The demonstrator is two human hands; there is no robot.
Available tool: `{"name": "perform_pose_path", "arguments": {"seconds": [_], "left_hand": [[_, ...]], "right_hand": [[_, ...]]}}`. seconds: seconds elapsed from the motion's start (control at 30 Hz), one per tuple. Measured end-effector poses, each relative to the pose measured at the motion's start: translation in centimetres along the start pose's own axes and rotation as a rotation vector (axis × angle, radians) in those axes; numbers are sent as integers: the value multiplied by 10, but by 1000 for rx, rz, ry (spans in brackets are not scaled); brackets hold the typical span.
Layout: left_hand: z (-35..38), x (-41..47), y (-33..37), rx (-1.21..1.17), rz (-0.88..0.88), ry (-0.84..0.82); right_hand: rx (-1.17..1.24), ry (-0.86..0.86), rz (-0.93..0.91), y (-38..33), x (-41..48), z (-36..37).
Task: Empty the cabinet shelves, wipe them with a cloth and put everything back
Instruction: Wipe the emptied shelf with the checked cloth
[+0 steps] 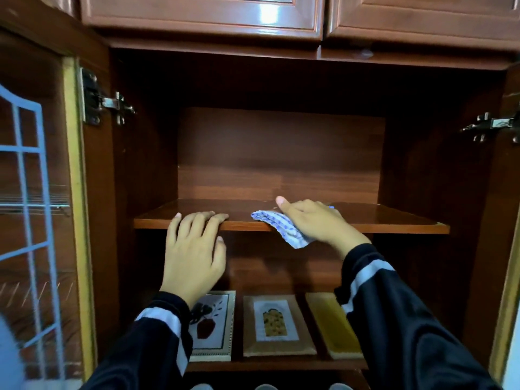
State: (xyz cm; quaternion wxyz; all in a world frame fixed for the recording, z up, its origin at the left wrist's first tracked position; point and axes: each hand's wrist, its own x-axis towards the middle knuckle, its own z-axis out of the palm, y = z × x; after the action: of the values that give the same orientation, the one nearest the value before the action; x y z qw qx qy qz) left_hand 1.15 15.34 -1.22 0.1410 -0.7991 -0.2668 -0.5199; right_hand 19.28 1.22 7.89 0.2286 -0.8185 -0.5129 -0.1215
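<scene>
cloth (284, 225) on shelf (394, 220), frames (277, 325) below

Hands: two, left hand (194, 249) and right hand (312, 220). Cloth (284, 229): one. Shelves in view: two, upper shelf (365, 220) and lower shelf (281, 365). Picture frames: three, left frame (213, 325), middle frame (277, 325), right frame (334, 325). Hinges: two, left hinge (109, 104) and right hinge (492, 125). Open doors: two, glazed door (36, 192) and right door (512, 277). Closed top doors: two, left top door (202, 12) and right top door (422, 15).
</scene>
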Motion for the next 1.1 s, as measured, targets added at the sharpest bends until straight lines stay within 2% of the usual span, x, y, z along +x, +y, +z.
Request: {"name": "perform_pose_path", "arguments": {"seconds": [0.13,0.27,0.33,0.5,0.7,0.93,1.1], "left_hand": [[1,0,-2,-6,10,-6],[2,0,-1,-13,5,-4],[3,0,-3,-12,8,-6],[3,-2,-2,-11,10,-12],[3,-2,-1,1,5,-20],[5,-2,2,7,-11,8],[8,-2,5,-2,-24,20]], "right_hand": [[41,123,77,4,-9,-2],[-86,144,69,-21,-8,8],[-110,125,19,-29,-8,14],[3,81,-125,-12,-19,9],[-81,120,-36,-10,-16,8],[-75,24,-231,-4,-18,3],[-72,-7,-148,1,-14,-2]]}}
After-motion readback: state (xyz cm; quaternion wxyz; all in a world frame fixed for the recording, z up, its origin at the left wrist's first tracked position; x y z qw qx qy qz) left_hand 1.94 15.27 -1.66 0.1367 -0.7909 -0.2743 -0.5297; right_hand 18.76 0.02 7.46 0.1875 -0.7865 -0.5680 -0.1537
